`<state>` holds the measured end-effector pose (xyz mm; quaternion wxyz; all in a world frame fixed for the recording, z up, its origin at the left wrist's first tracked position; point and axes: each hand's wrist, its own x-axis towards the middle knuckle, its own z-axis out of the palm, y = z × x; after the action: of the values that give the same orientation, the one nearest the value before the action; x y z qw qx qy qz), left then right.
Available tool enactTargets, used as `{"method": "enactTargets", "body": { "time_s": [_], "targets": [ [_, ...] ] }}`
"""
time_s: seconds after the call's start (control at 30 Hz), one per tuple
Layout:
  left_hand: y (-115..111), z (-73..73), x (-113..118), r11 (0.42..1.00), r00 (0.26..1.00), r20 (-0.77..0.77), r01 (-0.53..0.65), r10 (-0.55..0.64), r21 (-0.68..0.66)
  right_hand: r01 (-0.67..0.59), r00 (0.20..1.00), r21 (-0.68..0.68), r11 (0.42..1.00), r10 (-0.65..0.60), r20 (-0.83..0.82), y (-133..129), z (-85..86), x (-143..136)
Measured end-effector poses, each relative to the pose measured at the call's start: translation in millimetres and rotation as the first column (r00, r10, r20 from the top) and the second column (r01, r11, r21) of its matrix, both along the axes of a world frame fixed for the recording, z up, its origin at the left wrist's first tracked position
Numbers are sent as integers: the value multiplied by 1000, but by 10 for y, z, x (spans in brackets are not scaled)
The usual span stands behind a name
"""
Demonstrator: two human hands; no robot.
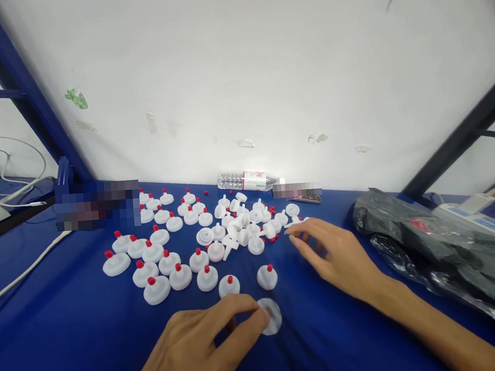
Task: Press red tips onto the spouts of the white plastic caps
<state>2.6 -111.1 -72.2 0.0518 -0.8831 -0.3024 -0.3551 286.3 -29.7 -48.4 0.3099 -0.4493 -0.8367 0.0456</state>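
My left hand pinches a round, translucent white plastic cap by its edge, low over the blue table; thumb and index finger cover part of it. My right hand is at the right edge of a heap of loose white caps with spouts, its fingers bent and slightly apart, with a white piece just behind its fingertips. Nearest my left hand, a white cap with a red tip stands upright. Several more red-tipped caps stand in loose rows to the left.
A clear plastic bottle lies against the white wall, with a phone to its right. Small red tips are scattered around the heap. A dark grey plastic bag lies at the right. A white cable crosses the left side of the blue table.
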Motion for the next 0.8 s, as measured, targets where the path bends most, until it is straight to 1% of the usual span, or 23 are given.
{"method": "enactTargets", "body": {
  "time_s": [0.1,0.2,0.27,0.43,0.57,0.7,0.8],
  "targets": [
    [-15,45,2,1000,1000,-19,-6,6,3,29,997,-64,998,-24,73,98,-61,30],
    [-13,99,22,1000,999,-40,23,-24,-11,23,992,-102,995,-9,127,136,-93,11],
    [-6,115,36,999,996,-80,33,-35,-31,13,988,-111,994,4,152,150,-102,-10],
    [-6,98,50,998,983,-182,1,-12,-62,16,977,-85,996,2,213,194,-117,-30],
    [-3,76,79,998,988,-153,-20,11,-58,14,972,-81,997,6,237,216,-128,-30],
    [32,55,120,998,993,-118,-25,19,-50,10,975,-100,995,13,221,228,-129,-26],
    [42,43,125,996,990,-140,-43,32,-79,0,978,-107,994,22,205,233,-119,-17]
  ]
}}
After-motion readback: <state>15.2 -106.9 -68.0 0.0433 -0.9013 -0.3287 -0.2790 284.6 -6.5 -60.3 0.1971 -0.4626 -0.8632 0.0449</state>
